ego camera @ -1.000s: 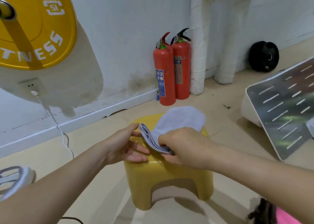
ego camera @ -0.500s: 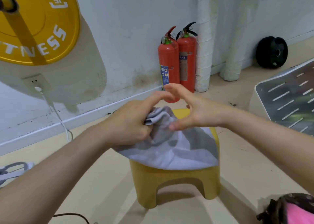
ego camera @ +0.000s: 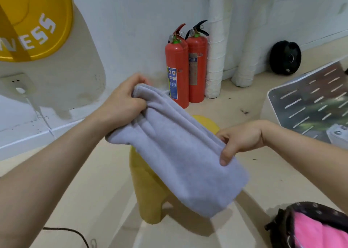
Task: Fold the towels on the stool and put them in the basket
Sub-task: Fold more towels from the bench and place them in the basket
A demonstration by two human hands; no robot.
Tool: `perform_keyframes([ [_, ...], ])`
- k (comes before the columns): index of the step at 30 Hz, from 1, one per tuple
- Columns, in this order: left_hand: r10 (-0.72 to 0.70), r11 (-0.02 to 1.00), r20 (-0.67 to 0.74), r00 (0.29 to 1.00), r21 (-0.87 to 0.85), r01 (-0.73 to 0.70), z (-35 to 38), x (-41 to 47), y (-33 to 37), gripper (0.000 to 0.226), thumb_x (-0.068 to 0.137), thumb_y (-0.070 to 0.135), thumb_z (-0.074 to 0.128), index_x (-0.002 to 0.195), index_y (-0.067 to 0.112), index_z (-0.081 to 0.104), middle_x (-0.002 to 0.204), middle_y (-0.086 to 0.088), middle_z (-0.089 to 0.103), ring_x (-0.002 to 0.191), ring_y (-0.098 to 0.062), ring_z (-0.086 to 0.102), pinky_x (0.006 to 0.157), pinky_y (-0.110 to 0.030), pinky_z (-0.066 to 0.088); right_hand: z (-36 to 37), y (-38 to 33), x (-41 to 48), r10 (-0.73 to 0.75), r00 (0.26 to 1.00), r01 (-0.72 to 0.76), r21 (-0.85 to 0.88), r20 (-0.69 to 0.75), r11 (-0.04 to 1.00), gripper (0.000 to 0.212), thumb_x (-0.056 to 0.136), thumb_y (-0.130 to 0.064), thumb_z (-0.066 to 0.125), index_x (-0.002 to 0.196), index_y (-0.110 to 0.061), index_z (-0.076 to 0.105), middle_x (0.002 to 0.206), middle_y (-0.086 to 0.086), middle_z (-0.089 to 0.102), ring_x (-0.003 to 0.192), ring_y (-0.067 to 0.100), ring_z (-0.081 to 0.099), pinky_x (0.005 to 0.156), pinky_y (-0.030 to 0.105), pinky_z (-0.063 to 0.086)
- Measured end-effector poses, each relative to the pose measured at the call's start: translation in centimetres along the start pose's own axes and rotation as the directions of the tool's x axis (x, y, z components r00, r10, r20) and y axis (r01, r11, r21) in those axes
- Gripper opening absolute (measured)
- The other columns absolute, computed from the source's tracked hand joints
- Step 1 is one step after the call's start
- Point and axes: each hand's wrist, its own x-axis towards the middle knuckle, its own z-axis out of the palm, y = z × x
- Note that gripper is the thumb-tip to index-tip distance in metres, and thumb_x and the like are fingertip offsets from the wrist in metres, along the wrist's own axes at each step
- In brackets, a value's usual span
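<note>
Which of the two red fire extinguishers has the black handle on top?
The right fire extinguisher, the one beside the white pipe, has a black handle. The left fire extinguisher, with the blue label, has a red one.

The towel (ego camera: pixel 180 153) is plain pale lilac-grey. The stool (ego camera: pixel 148 187) is yellow. Two fire extinguishers (ego camera: pixel 186 67) are red with blue labels. At 5 o'clock, a dark spotted basket (ego camera: pixel 286 227) holds pink cloth (ego camera: pixel 316 230).

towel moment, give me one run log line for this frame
left hand: grips towel end | right hand: grips other end | towel: lifted above stool | basket: holds pink cloth
</note>
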Motion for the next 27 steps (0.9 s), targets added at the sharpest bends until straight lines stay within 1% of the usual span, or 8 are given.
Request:
perform_keyframes([
  [2, -0.169, 0.986, -0.041, 0.985, -0.011, 0.168, 1.2, 0.3, -3.5, 0.036, 0.063, 0.011, 0.046, 0.097, 0.016, 0.056, 0.082, -0.001, 0.059, 0.072, -0.01, 0.053, 0.059, -0.02, 0.044, -1.1, 2.1, -0.4, 0.099, 0.994, -0.097, 0.034, -0.049, 0.995, 0.026, 0.06, -0.018, 0.072, 0.086, -0.012, 0.075, 0.092, 0.008, 0.074, 0.084, 0.02, 0.068, 0.084, 0.037, 0.053],
  [5, -0.417, 0.908, 0.006, 0.909, 0.041, 0.417, 3.0, -0.2, -8.3, 0.018, 0.082, 0.005, 0.048, 0.097, 0.015, 0.05, 0.085, -0.007, 0.057, 0.076, -0.023, 0.057, 0.058, -0.031, 0.044, -2.0, 4.0, -0.6, 0.212, 0.922, -0.176, 0.138, -0.323, 0.975, 0.02, 0.055, -0.024, 0.068, 0.072, -0.015, 0.064, 0.068, -0.002, 0.062, 0.063, 0.014, 0.058, 0.062, 0.023, 0.049],
  [7, -0.511, 0.859, -0.007, 0.859, 0.042, 0.511, 3.9, -0.6, -10.3, 0.018, 0.086, 0.006, 0.047, 0.102, 0.015, 0.043, 0.086, -0.01, 0.055, 0.074, -0.024, 0.055, 0.058, -0.033, 0.044, -2.6, 4.7, 0.3, 0.225, 0.803, -0.112, 0.231, -0.552, 0.967, 0.002, 0.075, -0.016, 0.061, 0.075, -0.014, 0.059, 0.068, 0.0, 0.054, 0.055, 0.013, 0.056, 0.063, 0.025, 0.049],
  [10, -0.518, 0.852, -0.112, 0.848, 0.016, 0.523, 4.1, -0.6, -11.8, 0.041, 0.09, 0.013, 0.046, 0.127, 0.023, 0.032, 0.091, -0.014, 0.06, 0.079, -0.028, 0.06, 0.062, -0.036, 0.048, -3.2, 5.3, 2.0, 0.258, 0.543, 0.074, 0.351, -0.799, 0.933, 0.015, 0.092, -0.01, 0.05, 0.081, -0.012, 0.06, 0.075, 0.002, 0.053, 0.058, 0.012, 0.061, 0.063, 0.028, 0.053],
  [11, -0.494, 0.864, -0.142, 0.858, 0.028, 0.502, 3.9, -0.5, -12.2, 0.045, 0.091, 0.015, 0.045, 0.132, 0.025, 0.028, 0.09, -0.015, 0.062, 0.08, -0.03, 0.061, 0.067, -0.038, 0.051, -3.1, 5.3, 2.4, 0.262, 0.516, 0.097, 0.359, -0.815, 0.928, 0.013, 0.093, -0.014, 0.052, 0.084, -0.014, 0.06, 0.078, 0.002, 0.056, 0.063, 0.013, 0.062, 0.065, 0.029, 0.054],
  [15, -0.316, 0.922, -0.163, 0.935, 0.177, 0.343, 3.6, -1.4, -12.8, 0.051, 0.093, 0.018, 0.045, 0.136, 0.034, 0.024, 0.077, -0.013, 0.063, 0.071, -0.029, 0.06, 0.069, -0.041, 0.048, -2.9, 5.4, 2.8, 0.173, 0.653, -0.01, 0.22, -0.738, 0.976, 0.025, 0.082, -0.037, 0.072, 0.101, -0.027, 0.059, 0.084, 0.001, 0.062, 0.076, 0.014, 0.06, 0.073, 0.035, 0.055],
  [20, -0.101, 0.863, -0.087, 0.991, 0.488, 0.131, 2.8, -2.1, -14.0, 0.036, 0.097, 0.019, 0.043, 0.13, 0.034, 0.039, 0.085, -0.001, 0.057, 0.073, -0.027, 0.053, 0.069, -0.036, 0.041, -3.4, 4.5, 2.7, 0.049, 0.715, -0.103, -0.036, -0.698, 0.994, 0.022, 0.077, -0.025, 0.078, 0.097, -0.024, 0.067, 0.084, 0.007, 0.061, 0.065, 0.014, 0.05, 0.059, 0.025, 0.043],
  [27, -0.251, 0.902, -0.053, 0.966, 0.349, 0.254, 2.6, -2.3, -14.9, 0.026, 0.095, 0.03, 0.048, 0.12, 0.039, 0.049, 0.097, 0.002, 0.062, 0.09, -0.022, 0.056, 0.077, -0.032, 0.04, -4.0, 3.7, 2.9, 0.023, 0.62, -0.158, -0.096, -0.784, 0.983, 0.007, 0.079, -0.015, 0.075, 0.083, -0.012, 0.07, 0.074, 0.0, 0.058, 0.071, 0.015, 0.052, 0.062, 0.028, 0.041],
])
